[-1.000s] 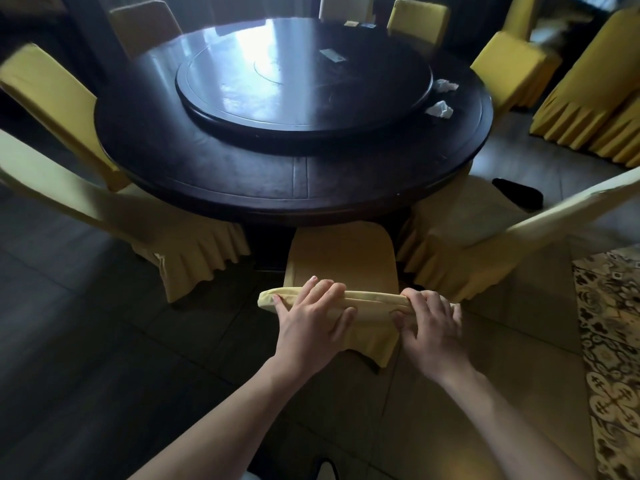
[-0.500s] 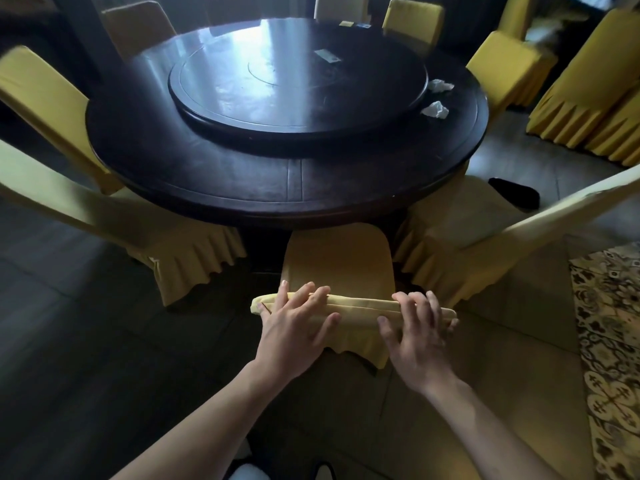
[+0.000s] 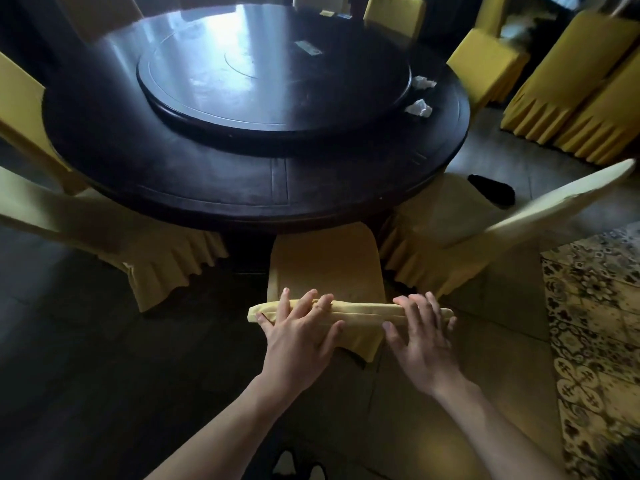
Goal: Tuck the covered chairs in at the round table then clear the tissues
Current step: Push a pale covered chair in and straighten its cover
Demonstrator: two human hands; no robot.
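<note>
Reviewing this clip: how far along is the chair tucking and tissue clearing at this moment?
Done: nothing clearly finished. In hand: left hand and right hand rest with straight fingers on the top rail of the near yellow covered chair, its seat partly under the dark round wooden table. Left: the angled yellow chair at right and two crumpled white tissues on the table.

Restaurant banquet rm: big round dark surface (image 3: 207, 188) w/ lazy Susan (image 3: 273, 74), yellow-covered chairs (image 3: 325, 261) all round, more stacked by wall (image 3: 581, 98).

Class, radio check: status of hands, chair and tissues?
Both hands, left and right, flat on chair back. Chair part-tucked under round table. Two tissues uncleared. Nothing blocking.
</note>
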